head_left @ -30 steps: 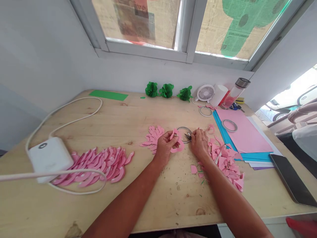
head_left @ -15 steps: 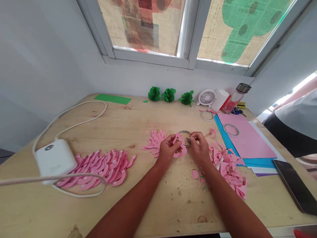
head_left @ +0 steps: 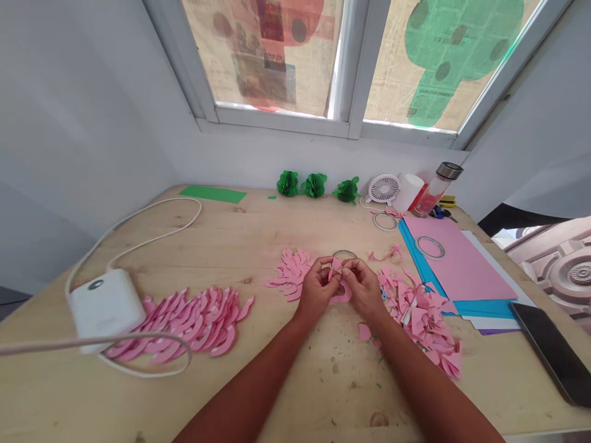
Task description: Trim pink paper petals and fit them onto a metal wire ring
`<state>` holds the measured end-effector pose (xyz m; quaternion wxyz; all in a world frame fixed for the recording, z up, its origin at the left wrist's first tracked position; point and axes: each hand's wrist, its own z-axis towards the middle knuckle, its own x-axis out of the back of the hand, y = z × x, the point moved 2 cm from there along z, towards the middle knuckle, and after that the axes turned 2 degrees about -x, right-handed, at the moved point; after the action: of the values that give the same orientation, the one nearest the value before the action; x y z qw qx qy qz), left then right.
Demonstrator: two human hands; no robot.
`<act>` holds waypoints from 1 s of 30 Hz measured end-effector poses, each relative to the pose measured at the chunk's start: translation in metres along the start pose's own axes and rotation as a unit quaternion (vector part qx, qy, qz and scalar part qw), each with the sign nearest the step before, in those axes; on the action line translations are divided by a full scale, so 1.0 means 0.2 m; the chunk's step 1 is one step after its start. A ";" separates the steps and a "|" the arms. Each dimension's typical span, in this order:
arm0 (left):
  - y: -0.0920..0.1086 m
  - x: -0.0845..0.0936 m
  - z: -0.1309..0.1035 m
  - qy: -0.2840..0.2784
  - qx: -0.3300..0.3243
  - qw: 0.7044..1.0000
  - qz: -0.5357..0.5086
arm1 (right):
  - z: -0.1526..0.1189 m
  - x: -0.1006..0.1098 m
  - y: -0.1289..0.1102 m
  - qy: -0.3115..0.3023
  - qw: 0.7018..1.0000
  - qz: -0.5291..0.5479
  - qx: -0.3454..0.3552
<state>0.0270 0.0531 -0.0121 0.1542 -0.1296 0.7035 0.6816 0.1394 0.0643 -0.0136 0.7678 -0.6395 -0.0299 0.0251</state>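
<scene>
A curved pink paper piece point(head_left: 340, 296) is held between my two hands near the middle of the table. My left hand point(head_left: 317, 285) pinches its left side. The fingers of my right hand point(head_left: 361, 284) are closed on the paper's upper right part. Just beyond the hands lies a tape ring point(head_left: 345, 253), partly hidden by them. A fan of small pink cut pieces point(head_left: 290, 271) rests left of my left hand. To the right of my right hand is a heap of pink scraps point(head_left: 427, 323).
Curved pink strips point(head_left: 198, 320) and a white power bank point(head_left: 108, 307) with a cable lie left. Green paper balls point(head_left: 315, 185), a small fan point(head_left: 383, 189) and a bottle point(head_left: 436, 191) line the back. Coloured sheets point(head_left: 475, 264) and a phone point(head_left: 551, 351) are right.
My right hand has moved left against my left hand and now grips the pink paper. The dark pointed tool seen in my right fingers before is no longer visible there. The view has tilted up slightly.
</scene>
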 end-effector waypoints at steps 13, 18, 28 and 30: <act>0.00 0.02 0.00 0.014 -0.016 0.998 0.058 | 0.00 0.02 -0.04 0.025 0.998 -0.059 -0.001; 0.01 0.01 -0.01 0.029 -0.003 0.999 0.040 | 0.00 0.03 -0.04 0.014 0.997 -0.069 0.028; 0.01 0.02 0.00 0.057 -0.038 0.995 0.066 | 0.00 0.02 -0.03 0.020 0.997 -0.057 0.049; 0.01 0.02 -0.01 0.066 -0.049 0.993 0.079 | 0.01 0.02 -0.03 0.023 0.997 -0.060 0.053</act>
<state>0.0223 0.0523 -0.0111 0.0462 -0.1255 0.6860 0.7152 0.1429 0.0646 -0.0074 0.8013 -0.5952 -0.0496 -0.0339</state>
